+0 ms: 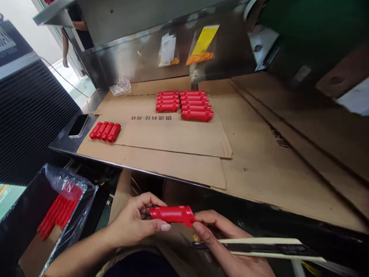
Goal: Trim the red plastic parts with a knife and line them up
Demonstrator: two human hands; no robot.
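Note:
My left hand [141, 217] is closed around the left end of a red plastic tube-shaped part [173, 214], thumb in front and fingers behind. The part lies nearly level above my lap, with a small tab pointing down at its right end. The thumb and fingertips of my right hand [221, 238] meet that right end. Also in my right hand lies a long, slim black tool with cream edges [259, 246], pointing out to the right. Its tip near the thumb is partly hidden, and I cannot make out its exact kind.
Several like red parts stand in rows [196, 104] on the cardboard-covered bench [178, 134], with another row [105, 131] at the left. A phone [78, 125] lies nearby. A plastic-lined bin [83, 204] holds more red parts. Small bags [201, 46] hang behind; another person's arm [65, 48] shows far left.

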